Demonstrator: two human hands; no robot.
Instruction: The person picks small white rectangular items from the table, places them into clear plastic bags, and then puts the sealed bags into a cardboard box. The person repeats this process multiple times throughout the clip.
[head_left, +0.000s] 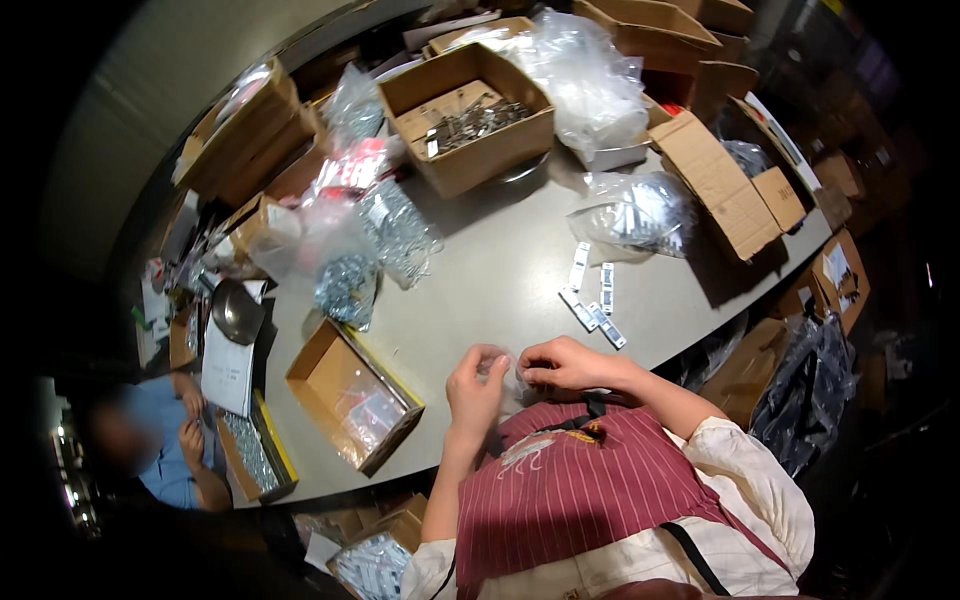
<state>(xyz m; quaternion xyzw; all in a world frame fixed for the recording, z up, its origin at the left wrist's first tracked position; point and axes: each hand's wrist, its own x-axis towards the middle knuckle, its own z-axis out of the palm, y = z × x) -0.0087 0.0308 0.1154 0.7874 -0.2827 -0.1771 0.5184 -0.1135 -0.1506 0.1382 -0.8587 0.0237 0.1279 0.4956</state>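
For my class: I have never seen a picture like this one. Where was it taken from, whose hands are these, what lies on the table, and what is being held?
There is no machine here. A person wears a wide-angle camera on the head that looks down, so straight edges bend near the rim. The left hand and right hand are that person's own; together they hold a small clear plastic bag just above the striped apron. On the grey table lie small flat packets, an open cardboard box of metal parts, clear bags of small parts and a shallow open box. At the lower left, another person's hand rests by a tray of parts.
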